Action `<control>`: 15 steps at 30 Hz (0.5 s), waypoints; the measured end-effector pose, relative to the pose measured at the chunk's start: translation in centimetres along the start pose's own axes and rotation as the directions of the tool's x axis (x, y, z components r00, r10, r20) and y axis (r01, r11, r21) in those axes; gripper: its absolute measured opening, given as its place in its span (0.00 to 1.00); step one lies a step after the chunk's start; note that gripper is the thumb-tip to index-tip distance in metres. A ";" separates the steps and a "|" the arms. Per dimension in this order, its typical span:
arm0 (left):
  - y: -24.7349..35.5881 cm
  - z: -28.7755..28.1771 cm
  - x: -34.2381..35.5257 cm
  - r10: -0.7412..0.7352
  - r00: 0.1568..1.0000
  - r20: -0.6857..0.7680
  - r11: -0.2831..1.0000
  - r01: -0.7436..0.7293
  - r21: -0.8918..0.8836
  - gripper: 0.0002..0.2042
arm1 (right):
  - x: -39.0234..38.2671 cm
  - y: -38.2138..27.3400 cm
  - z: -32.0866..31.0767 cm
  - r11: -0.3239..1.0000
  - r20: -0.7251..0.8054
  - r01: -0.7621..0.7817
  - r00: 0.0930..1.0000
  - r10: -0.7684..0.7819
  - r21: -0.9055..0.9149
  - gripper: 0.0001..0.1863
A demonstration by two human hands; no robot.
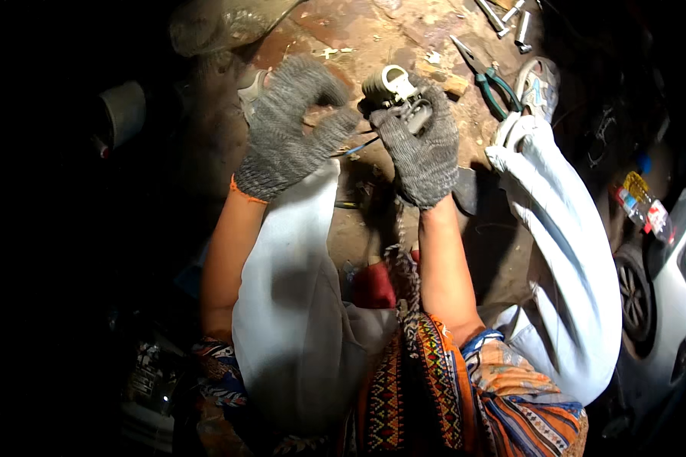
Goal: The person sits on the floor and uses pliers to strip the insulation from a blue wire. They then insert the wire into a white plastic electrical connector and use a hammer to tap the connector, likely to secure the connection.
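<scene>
Both my hands wear grey knitted gloves. My right hand (423,148) grips a small metal part (399,93) with a pale rounded loop on top, held above the dirt floor. My left hand (293,126) is spread, fingers apart, right beside the part; its fingertips reach toward it. A thin blue wire or rod (358,146) sticks out between the two hands. I am crouched, with my knees in pale trousers on either side.
Green-handled pliers (486,78) lie on the floor beyond my right hand, metal sockets (511,19) farther back. A sandalled foot (537,87) rests at the right. A plastic bottle (644,206) and a white car's wheel (634,293) are at the far right. A red object (373,286) lies between my knees.
</scene>
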State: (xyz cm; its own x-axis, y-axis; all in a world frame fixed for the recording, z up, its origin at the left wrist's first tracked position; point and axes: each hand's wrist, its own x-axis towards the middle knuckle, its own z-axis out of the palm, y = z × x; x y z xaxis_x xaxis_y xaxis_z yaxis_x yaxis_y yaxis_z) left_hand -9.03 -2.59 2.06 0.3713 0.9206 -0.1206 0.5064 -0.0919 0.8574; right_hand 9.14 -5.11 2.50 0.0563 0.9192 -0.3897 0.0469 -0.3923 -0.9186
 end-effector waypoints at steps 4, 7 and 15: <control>1.4 0.0 0.1 -0.063 0.989 -0.132 0.862 -0.013 -0.507 0.22 | -0.9 -0.9 1.0 0.997 0.144 0.048 0.988 -0.057 0.060 0.30; 1.9 0.3 -0.1 -0.116 0.991 0.059 0.736 0.126 -0.665 0.22 | -2.0 -0.9 2.2 0.980 0.164 -0.022 0.986 -0.011 0.196 0.30; 4.5 -1.7 -0.9 -0.179 0.980 0.082 0.673 0.183 -0.717 0.22 | -2.9 -2.9 3.7 0.994 0.159 0.107 0.982 -0.104 -0.005 0.31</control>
State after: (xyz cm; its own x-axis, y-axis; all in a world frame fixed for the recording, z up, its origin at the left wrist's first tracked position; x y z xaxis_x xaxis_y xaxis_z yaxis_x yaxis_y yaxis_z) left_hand -8.44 -3.15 6.86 0.3366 0.8881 -0.3129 -0.1493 0.3785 0.9135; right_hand 5.14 -6.56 6.02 -0.1085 0.9487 -0.2971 0.0577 -0.2923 -0.9546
